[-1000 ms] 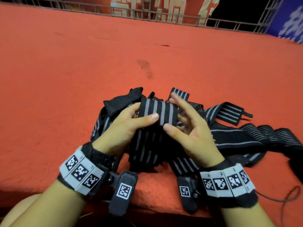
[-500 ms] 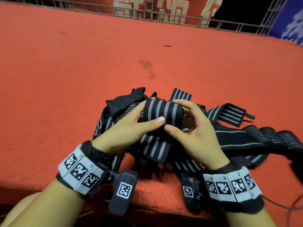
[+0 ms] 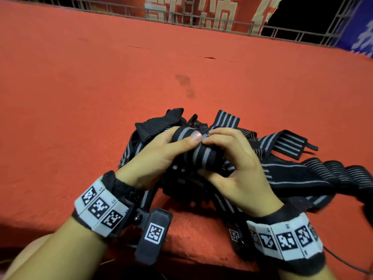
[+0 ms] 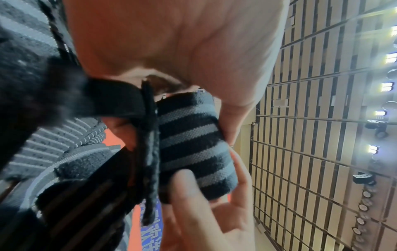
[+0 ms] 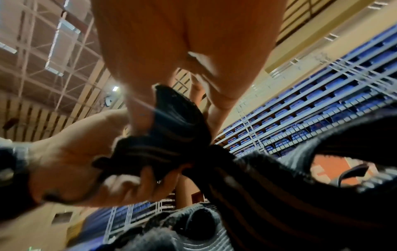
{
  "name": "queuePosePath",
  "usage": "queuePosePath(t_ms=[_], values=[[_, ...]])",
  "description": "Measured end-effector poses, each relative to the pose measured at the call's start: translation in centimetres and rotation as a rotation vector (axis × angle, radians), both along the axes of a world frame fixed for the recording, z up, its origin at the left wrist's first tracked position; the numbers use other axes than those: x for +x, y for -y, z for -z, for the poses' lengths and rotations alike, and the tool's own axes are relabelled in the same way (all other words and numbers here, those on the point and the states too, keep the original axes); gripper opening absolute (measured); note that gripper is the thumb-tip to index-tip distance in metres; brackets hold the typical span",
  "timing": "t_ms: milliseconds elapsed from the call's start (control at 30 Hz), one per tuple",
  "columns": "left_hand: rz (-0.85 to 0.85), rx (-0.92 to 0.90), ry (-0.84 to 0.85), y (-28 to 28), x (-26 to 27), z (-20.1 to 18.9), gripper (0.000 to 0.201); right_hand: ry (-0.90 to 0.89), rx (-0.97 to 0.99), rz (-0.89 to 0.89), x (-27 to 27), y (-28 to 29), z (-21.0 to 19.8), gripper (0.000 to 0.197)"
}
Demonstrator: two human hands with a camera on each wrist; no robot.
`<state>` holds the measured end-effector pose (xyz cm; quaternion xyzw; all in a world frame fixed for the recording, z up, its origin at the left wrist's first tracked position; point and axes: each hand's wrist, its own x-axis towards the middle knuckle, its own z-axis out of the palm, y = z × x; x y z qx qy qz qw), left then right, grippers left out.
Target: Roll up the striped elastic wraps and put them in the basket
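Observation:
A black wrap with grey stripes is partly wound into a tight roll held between both hands just above the red floor. My left hand grips the roll's left end, thumb laid across its top. My right hand curls over the right end, fingers on top and thumb underneath. The wrap's loose tail hangs down between my wrists. Behind and to the right lies a tangled pile of more striped wraps. The right wrist view shows the dark roll blurred. No basket is in view.
Red carpet spreads all around, with a dark stain ahead. A metal railing with a red banner runs along the far edge. The carpet's near edge drops off just under my wrists.
The flat striped wrap has been wound into a thicker roll. Both hands have closed tighter round it, and the hanging tail has become shorter.

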<state>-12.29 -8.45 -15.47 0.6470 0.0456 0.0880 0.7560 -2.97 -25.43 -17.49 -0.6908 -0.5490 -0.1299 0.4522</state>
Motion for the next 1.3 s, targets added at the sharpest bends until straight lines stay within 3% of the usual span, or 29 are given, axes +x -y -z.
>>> queuePosePath(t_ms=[100,167,333,633,867,967,1100,1200,1300], values=[[-0.022,-0.089,0.009,-0.1,0.1,0.2,0.048,-0.310,-0.074,0.025,-0.3,0.5,-0.5,0.079],[-0.025,-0.142,0.032,-0.2,0.2,0.2,0.049,-0.384,-0.111,0.053,-0.2,0.7,-0.6,0.083],[-0.011,-0.048,0.140,0.1,-0.1,0.3,0.050,-0.435,-0.116,0.022,0.1,0.9,-0.6,0.085],[-0.049,0.202,0.134,-0.6,-0.4,0.0,0.066,-0.379,-0.179,0.083,0.3,1.3,-0.7,0.082],[-0.097,0.218,0.211,-0.8,-0.2,0.6,0.067,-0.430,-0.128,0.019,0.3,1.2,-0.8,0.087],[-0.147,0.292,0.275,-0.3,0.0,0.8,0.067,-0.549,-0.044,-0.089,0.5,1.2,-0.8,0.089],[-0.134,0.346,0.294,0.3,0.0,0.7,0.072,-0.755,0.134,-0.148,0.7,1.2,-0.6,0.075],[-0.098,0.321,0.228,0.6,-0.2,-0.1,0.065,-0.709,0.143,-0.108,0.9,1.6,-0.9,0.072],[-0.125,0.499,0.187,0.9,-0.1,-0.7,0.056,-0.628,0.079,-0.119,0.7,2.0,-1.2,0.073]])
